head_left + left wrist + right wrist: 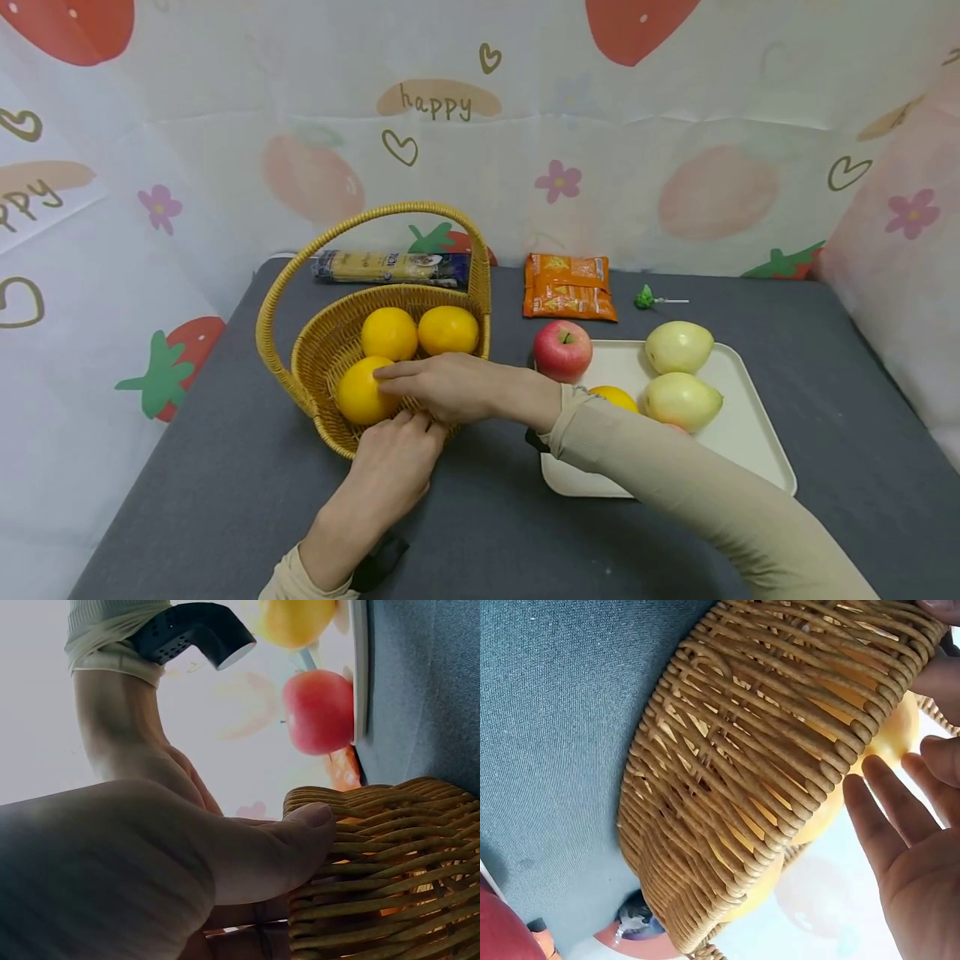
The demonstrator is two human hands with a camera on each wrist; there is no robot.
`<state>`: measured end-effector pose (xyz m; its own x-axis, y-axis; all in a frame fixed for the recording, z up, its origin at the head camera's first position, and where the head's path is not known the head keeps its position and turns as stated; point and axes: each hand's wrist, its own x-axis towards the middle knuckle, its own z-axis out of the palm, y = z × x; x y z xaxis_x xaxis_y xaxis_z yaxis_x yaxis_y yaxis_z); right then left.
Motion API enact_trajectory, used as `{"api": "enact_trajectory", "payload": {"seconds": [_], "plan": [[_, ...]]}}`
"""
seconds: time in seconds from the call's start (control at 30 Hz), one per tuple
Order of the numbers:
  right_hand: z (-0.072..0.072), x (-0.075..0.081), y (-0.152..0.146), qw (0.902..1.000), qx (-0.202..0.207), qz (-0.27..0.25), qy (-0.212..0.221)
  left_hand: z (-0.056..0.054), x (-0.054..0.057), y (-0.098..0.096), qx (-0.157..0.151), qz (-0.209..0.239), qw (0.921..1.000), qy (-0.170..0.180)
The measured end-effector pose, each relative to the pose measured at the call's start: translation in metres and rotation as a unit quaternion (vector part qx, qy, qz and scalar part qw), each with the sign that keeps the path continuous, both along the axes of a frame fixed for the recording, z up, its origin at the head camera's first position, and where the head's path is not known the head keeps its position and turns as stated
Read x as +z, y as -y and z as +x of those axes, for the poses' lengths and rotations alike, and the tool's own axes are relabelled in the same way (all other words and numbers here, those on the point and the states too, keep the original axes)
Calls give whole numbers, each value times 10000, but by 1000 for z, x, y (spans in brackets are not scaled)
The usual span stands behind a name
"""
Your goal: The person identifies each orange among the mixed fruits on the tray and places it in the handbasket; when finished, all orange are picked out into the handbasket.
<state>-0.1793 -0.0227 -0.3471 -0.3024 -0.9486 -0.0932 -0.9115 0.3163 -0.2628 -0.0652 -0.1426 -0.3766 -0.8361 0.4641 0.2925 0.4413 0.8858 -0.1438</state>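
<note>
Three oranges lie in a wicker basket [330,333] with a tall arched handle. My left hand [397,462] grips the basket's near rim, its thumb [289,851] outside the weave and its fingers inside. Over the basket, my right hand [450,386] has its fingertips on the front orange [363,392]. Behind that fruit sit another orange [389,333] and a third one [448,330]. The right wrist view shows the right fingers [900,799] loosely extended above the rim, not curled round any fruit.
Right of the basket, a white tray [750,417] bears two pale green fruits [681,400] and an orange [615,397], partly behind my right sleeve. A red apple [562,351] sits at its corner. Behind lie an orange packet [568,287], a green lollipop [645,297] and a long packet [390,268].
</note>
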Motion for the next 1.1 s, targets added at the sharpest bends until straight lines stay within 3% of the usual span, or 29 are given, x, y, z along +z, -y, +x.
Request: {"api": "enact_trajectory", "payload": {"seconds": [0.23,0.4,0.73,0.93,1.1], "plan": [[0,2,-5,9999,-45,-34,108,0,-1,0,40,27,10000,52],[-3,7,-26,9995,-77,-272,116,-1,-1,-2,51,103,9998,158],[-5,14,-117,9877,-676,-1295,-558,0,0,-3,37,120,9998,161],[3,21,-172,9769,-1157,-1450,-1058,0,0,-3,42,177,9997,151],[10,18,-199,9742,-1389,-1335,-1178,0,0,-2,51,200,9997,150]]}}
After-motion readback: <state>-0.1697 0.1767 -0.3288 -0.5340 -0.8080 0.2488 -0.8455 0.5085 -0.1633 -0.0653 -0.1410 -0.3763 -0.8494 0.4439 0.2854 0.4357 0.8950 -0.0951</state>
